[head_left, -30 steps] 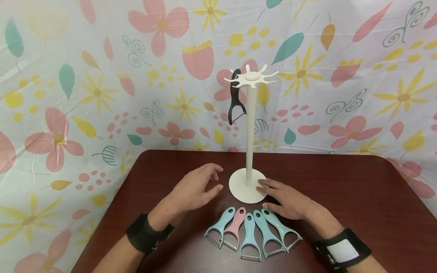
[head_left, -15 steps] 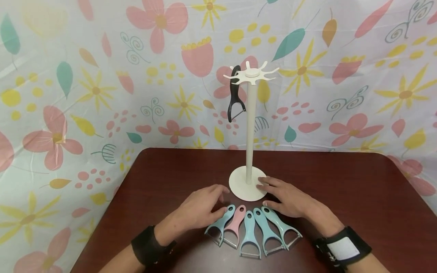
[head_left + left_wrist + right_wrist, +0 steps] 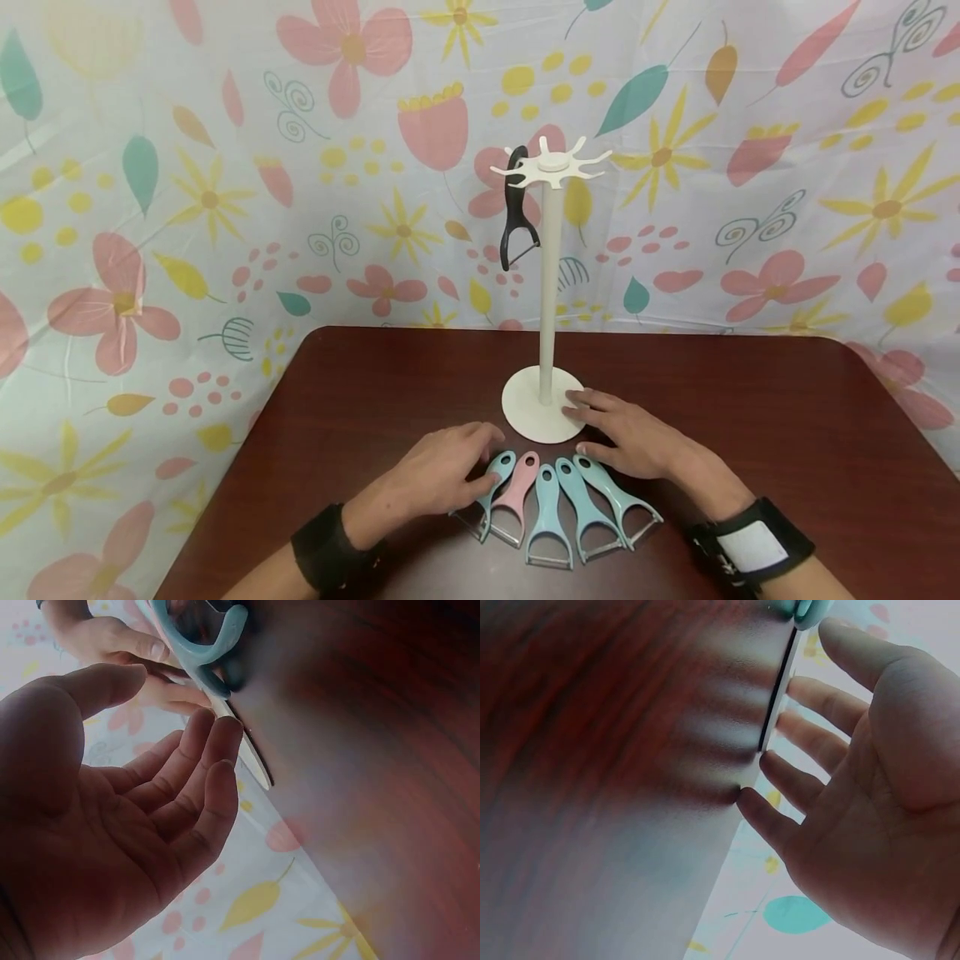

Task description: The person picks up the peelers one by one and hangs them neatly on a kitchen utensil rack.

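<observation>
In the head view my left hand (image 3: 442, 468) hovers over the leftmost light-blue peeler (image 3: 507, 470), thumb and fingers on either side of its handle. The left wrist view shows this hand's fingers loosely bent, with a gap to the thumb and nothing between them. A pink peeler (image 3: 517, 493) lies just to the right. My right hand (image 3: 637, 437) rests its spread fingertips on the round base (image 3: 531, 414) of a white stand (image 3: 549, 292). From a hook at the stand's top left hangs a black peeler (image 3: 514, 208).
Three more light-blue peelers, the middle one (image 3: 547, 504) among them, fan out before the base with blades toward me. The dark red-brown table (image 3: 750, 400) ends at a flower-patterned cloth (image 3: 390, 183) behind. Several hook arms (image 3: 555, 164) ring the stand's top.
My left hand has moved down and toward me, from beside the base to over the leftmost light-blue peeler. My right hand stays on the base.
</observation>
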`<state>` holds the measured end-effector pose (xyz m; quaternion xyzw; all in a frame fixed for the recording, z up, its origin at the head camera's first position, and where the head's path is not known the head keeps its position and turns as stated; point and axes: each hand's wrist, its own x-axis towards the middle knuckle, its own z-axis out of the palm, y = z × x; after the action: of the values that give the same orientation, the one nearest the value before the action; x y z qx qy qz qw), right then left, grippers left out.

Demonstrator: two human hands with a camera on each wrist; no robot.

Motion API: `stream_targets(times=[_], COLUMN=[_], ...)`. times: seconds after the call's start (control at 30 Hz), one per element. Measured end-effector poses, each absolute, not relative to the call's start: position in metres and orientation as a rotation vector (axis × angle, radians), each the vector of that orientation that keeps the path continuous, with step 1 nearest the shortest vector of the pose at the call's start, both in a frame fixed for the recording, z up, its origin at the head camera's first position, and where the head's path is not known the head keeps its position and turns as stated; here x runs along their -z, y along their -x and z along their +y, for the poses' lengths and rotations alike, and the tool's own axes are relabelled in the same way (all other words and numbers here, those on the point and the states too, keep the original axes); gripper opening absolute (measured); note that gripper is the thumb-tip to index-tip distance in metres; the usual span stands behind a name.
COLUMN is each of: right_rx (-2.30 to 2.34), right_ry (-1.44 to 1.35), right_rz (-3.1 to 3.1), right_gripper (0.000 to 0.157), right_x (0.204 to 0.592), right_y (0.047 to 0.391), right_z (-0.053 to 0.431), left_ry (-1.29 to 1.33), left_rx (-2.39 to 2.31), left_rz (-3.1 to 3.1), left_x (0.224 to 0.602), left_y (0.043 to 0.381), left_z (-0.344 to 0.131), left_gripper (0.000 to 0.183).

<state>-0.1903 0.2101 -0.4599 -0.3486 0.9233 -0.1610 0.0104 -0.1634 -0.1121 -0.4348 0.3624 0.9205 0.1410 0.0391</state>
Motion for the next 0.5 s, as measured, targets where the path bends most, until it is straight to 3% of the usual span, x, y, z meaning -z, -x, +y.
stream_targets(times=[0.5], right_rx=[0.507], right_ry=[1.082], right_rz=[2.883], right_gripper=[0.057], right_x=[0.4616], right_y=[0.1895], right_z=[0.2100], left_ry=[-1.108], left_rx=[-0.323], left_rz=[2.824], left_x=[0.4434], left_y=[0.1578], left_z=[-0.1089], left_gripper=[0.042])
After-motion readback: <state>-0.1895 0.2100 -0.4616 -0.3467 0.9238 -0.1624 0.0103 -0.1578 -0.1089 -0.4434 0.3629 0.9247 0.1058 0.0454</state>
